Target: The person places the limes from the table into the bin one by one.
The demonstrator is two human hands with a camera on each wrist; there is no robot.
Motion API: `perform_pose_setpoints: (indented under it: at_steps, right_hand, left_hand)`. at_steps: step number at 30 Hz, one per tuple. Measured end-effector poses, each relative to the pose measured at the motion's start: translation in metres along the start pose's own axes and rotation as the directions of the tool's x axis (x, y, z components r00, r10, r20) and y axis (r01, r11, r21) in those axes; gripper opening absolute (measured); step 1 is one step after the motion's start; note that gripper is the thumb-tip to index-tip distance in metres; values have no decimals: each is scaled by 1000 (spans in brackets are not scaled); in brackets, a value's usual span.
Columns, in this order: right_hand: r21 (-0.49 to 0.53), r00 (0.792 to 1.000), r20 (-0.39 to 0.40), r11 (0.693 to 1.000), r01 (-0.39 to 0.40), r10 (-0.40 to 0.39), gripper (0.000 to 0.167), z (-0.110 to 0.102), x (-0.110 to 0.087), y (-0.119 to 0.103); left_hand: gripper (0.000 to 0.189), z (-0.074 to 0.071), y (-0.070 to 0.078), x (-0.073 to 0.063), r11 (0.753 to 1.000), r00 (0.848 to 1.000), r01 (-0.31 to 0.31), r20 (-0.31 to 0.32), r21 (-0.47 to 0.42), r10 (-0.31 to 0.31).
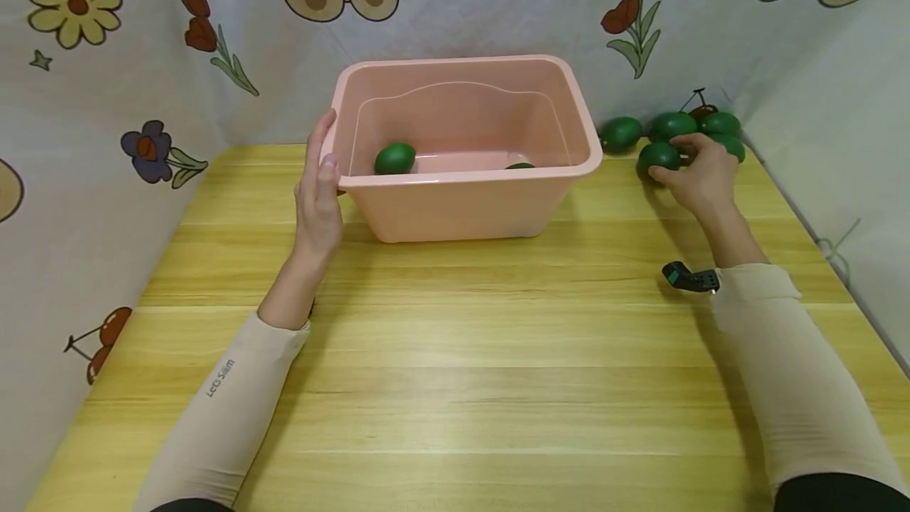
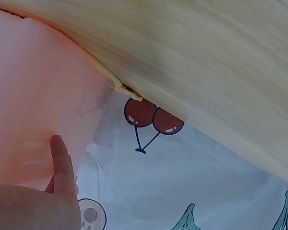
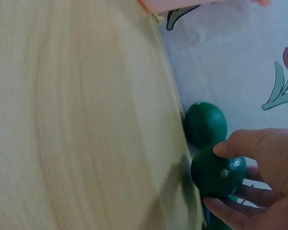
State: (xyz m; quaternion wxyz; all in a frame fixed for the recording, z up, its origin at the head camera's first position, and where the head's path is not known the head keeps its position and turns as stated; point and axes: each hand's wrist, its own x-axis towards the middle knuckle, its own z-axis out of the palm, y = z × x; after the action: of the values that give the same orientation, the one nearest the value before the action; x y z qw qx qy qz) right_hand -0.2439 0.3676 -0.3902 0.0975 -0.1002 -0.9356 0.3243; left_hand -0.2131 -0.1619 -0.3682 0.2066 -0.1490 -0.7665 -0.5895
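Note:
At the back right of the table, my right hand (image 1: 707, 172) grips a green lime (image 1: 659, 156) between thumb and fingers. The right wrist view shows this lime (image 3: 218, 171) with its stem end facing the camera. Beside it sits another lime (image 1: 621, 134), and several more (image 1: 673, 126) cluster behind the hand, partly hidden by it. My left hand (image 1: 318, 196) holds the left rim of a pink plastic bin (image 1: 455, 208), thumb on the near side. Inside the bin lie a lime (image 1: 394, 158) at the left and another (image 1: 520, 166), mostly hidden by the front wall.
The wooden table (image 1: 455, 354) runs back to a white cloth (image 1: 455, 30) printed with flowers, cherries and paws. This cloth also rises along the left side. A pale wall (image 1: 846, 133) borders the table at the right. The limes sit close to the back edge.

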Motion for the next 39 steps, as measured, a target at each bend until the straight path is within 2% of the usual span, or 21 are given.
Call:
perform_pose_setpoints:
  at_steps: [9, 16, 22, 28, 32, 36, 39]
  right_hand:
    - [-12, 993, -79, 996, 88, -89, 65, -3, -4, -23]
    - [39, 975, -152, 985, 168, -160, 60, -12, -18, -60]
    - [119, 978, -155, 980, 157, -137, 58, -20, -29, -92]
    - [194, 980, -167, 971, 137, -105, 58, -22, -39, -111]
    - [256, 975, -196, 954, 154, -104, 55, -24, -46, -122]
    - [300, 959, -237, 927, 226, -157, 53, -26, -57, -138]
    - [296, 934, -260, 900, 319, -246, 52, -26, -67, -153]
  left_hand:
    - [64, 0, -3, 0, 1000, 1000, -19, 4, 4, 19]
    - [64, 0, -4, 0, 1000, 1000, -18, 2, 11, 18]
    - [65, 0, -3, 0, 1000, 1000, -12, -2, 19, 12]
    - [63, 1, -3, 0, 999, 1000, -7, -2, 36, 7]
    - [63, 1, -4, 0, 999, 1000, -8, -3, 39, 8]
    - [64, 1, -3, 0, 999, 1000, -8, -7, 36, 8]
    - [64, 0, -3, 0, 1000, 1000, -6, -7, 28, 6]
